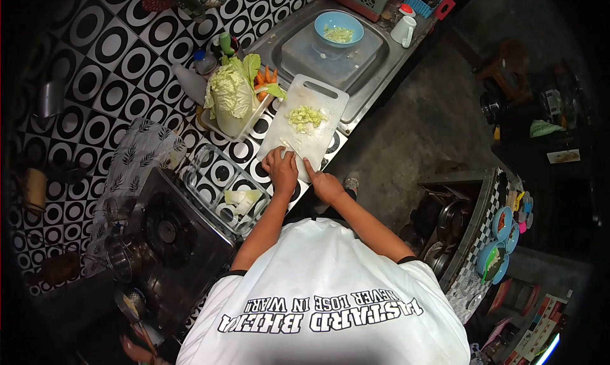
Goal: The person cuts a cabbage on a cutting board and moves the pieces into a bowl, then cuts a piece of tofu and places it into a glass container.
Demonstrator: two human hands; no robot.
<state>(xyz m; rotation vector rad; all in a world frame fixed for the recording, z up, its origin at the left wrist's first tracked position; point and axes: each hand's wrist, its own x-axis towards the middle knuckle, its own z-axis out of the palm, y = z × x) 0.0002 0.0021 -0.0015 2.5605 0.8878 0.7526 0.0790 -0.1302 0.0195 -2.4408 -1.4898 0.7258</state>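
A white cutting board [295, 98] lies tilted across the tiled counter, with a pile of chopped cabbage [305, 118] in its middle. Near the board's lower left edge my left hand [280, 167] rests with its fingers bent and pressed together over pale pieces of cabbage. My right hand [324, 184] is at the lower right edge, closed, its index finger stretched toward the board; what it grips is too hidden to name. Left of the board, a whole cabbage [230, 91] and carrots [262, 80] sit in a plastic container [244, 131].
A glass dish [210, 196] with a cabbage piece [243, 201] stands left of my left arm, beside the black stove [166, 233]. Behind the board is a metal sink [267, 49], where a blue bowl [338, 20] holds chopped cabbage. A white mug [403, 32] stands farther right.
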